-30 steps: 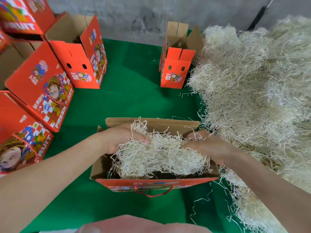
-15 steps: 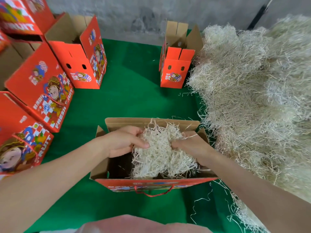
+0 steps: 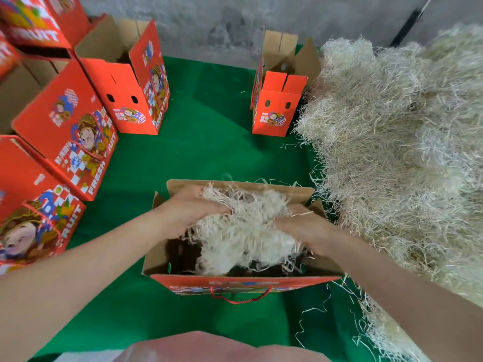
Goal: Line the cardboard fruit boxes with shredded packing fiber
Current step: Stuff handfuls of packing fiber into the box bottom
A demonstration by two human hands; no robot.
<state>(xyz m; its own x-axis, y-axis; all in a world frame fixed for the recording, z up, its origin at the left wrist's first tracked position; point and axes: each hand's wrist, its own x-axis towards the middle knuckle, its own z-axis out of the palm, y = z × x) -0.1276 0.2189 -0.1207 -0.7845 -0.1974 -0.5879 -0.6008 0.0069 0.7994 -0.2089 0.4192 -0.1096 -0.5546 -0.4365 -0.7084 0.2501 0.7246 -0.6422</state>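
Left hand point(image 3: 192, 209) and right hand point(image 3: 304, 226) are both clenched on one wad of shredded fiber point(image 3: 245, 231), sitting half inside the open box point(image 3: 243, 283) (long axis left-right), so it likely needs spreading sideways; the big pile point(image 3: 392, 142) sits nearer the right hand.

Both hands, left hand point(image 3: 192, 209) and right hand point(image 3: 304, 228), are drawing closer together, bunching the fiber clump point(image 3: 243, 231) narrower inside the open box point(image 3: 243, 282).
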